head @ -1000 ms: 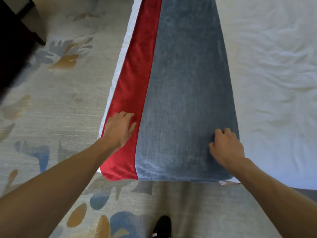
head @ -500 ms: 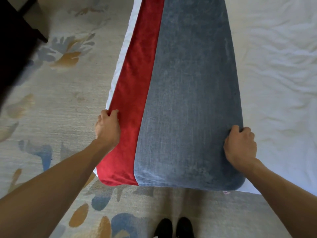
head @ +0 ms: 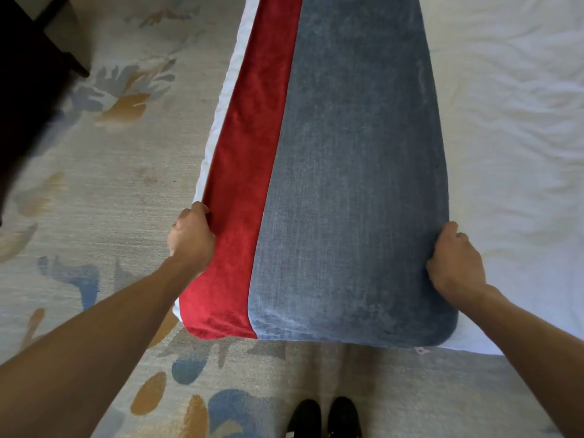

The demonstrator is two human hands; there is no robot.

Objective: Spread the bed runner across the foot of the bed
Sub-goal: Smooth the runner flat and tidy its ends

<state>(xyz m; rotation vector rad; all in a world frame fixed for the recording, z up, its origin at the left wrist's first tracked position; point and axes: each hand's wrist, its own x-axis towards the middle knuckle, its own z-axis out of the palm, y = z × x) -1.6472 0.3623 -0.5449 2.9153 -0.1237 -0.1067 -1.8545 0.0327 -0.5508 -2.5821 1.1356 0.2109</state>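
Note:
The bed runner (head: 350,184) lies lengthwise along the bed's edge, a wide blue-grey band with a red strip on its left side. Its near end hangs slightly over the bed corner. My left hand (head: 191,240) grips the red edge at the left, fingers curled under the fabric. My right hand (head: 455,260) grips the blue-grey edge at the right, fingers curled into it. The white bed sheet (head: 512,121) stretches away to the right, rumpled.
Patterned carpet (head: 120,191) with blue and orange shapes covers the floor to the left and in front. Dark furniture (head: 34,58) stands at the upper left. My black shoes (head: 325,418) are close to the bed's end.
Both hands slid outward from resting on top of the runner to its side edges and closed on the fabric. The near end has come toward me, lifting a little.

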